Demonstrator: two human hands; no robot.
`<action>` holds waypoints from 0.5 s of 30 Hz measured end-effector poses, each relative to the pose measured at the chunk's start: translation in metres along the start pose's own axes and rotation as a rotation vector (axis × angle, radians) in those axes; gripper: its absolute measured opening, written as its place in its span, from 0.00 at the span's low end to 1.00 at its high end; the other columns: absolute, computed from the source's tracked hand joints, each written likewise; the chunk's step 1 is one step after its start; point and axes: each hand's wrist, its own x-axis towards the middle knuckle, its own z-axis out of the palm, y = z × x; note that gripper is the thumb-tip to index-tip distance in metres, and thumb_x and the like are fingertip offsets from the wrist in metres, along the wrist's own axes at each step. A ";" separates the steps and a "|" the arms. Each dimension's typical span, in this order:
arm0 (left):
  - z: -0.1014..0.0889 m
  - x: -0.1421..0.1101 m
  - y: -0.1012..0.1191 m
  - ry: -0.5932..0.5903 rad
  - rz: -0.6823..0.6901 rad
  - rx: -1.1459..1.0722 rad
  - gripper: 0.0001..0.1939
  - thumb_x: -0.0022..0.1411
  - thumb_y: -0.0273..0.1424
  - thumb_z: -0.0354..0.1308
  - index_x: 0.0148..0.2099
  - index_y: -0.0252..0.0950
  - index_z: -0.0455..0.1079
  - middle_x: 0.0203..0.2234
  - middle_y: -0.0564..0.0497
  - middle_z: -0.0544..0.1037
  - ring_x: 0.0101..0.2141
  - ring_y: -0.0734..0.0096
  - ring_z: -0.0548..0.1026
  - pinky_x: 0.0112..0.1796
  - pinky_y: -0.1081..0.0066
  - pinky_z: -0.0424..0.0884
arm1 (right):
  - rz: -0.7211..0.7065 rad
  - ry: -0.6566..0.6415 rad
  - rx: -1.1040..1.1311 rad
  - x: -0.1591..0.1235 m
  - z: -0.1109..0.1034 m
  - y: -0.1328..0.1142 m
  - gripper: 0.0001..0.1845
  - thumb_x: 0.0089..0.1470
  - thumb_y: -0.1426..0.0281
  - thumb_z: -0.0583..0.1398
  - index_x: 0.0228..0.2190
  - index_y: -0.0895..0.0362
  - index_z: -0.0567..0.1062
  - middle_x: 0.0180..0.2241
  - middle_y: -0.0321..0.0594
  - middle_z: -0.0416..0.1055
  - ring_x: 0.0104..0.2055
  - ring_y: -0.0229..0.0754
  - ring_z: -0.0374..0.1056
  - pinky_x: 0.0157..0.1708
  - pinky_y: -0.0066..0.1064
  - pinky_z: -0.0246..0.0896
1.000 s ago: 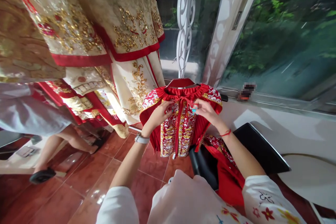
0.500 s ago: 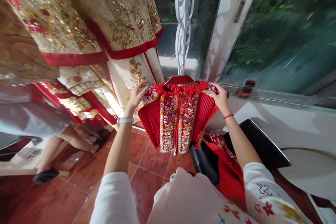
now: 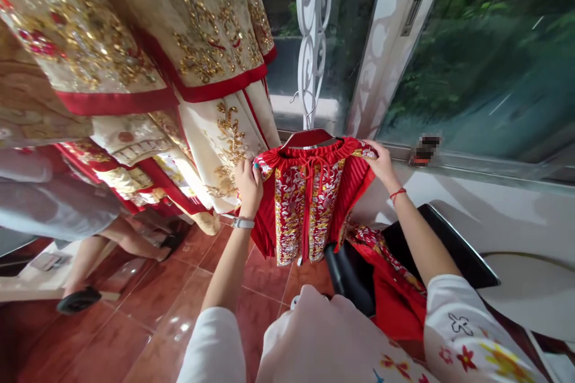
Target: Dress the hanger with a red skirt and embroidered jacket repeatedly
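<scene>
A red embroidered garment point(image 3: 286, 215), with a gathered top, a small tie at the front and pleated sides, hangs on a hanger point(image 3: 309, 136). My left hand point(image 3: 249, 187) is closed on its left upper edge, thumb in front and fingers curled. At the opposite upper corner, my right hand point(image 3: 381, 163) grips the fabric, its fingers partly hidden behind. The hanger's hook reaches up to a white scrolled metal stand point(image 3: 309, 60). Whether the garment is a skirt or a top, I cannot tell.
Cream and gold sequined garments point(image 3: 211, 42) with red trim hang at the left. A person's bare leg point(image 3: 135, 239) shows beneath them. At the right stands a black chair point(image 3: 353, 278) with red fabric point(image 3: 395, 299) draped over it. A window point(image 3: 476, 84) is behind.
My left hand has moved right and down and its fingers have curled closed on the garment's edge. My right hand has shifted slightly right, and its fingers lie further behind the fabric.
</scene>
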 end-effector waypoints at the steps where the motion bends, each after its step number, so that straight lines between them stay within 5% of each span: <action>1: 0.001 0.000 0.001 0.024 -0.010 0.013 0.21 0.74 0.39 0.39 0.49 0.34 0.71 0.41 0.40 0.74 0.46 0.53 0.72 0.50 0.54 0.67 | 0.021 -0.002 -0.013 -0.002 0.000 0.003 0.24 0.41 0.64 0.71 0.43 0.55 0.80 0.48 0.46 0.79 0.54 0.54 0.71 0.61 0.48 0.61; 9: -0.003 -0.005 0.005 0.072 -0.005 0.032 0.21 0.74 0.39 0.40 0.49 0.35 0.72 0.40 0.41 0.74 0.46 0.52 0.73 0.50 0.54 0.67 | 0.404 -0.510 0.175 0.032 -0.027 0.013 0.29 0.25 0.71 0.76 0.36 0.57 0.80 0.36 0.42 0.81 0.42 0.50 0.75 0.52 0.49 0.69; 13: -0.014 -0.004 0.006 0.053 -0.001 0.011 0.20 0.74 0.37 0.41 0.51 0.35 0.72 0.41 0.40 0.75 0.46 0.51 0.73 0.51 0.53 0.68 | 0.426 -0.505 0.202 0.027 -0.021 0.007 0.30 0.26 0.69 0.76 0.37 0.57 0.78 0.36 0.45 0.80 0.44 0.53 0.75 0.49 0.49 0.70; 15: -0.022 -0.006 0.004 0.030 0.005 -0.048 0.18 0.73 0.37 0.42 0.52 0.36 0.71 0.43 0.40 0.75 0.48 0.53 0.73 0.52 0.54 0.68 | 0.295 -0.356 0.112 0.008 -0.014 0.002 0.30 0.31 0.66 0.75 0.40 0.56 0.77 0.40 0.45 0.79 0.48 0.53 0.73 0.54 0.50 0.67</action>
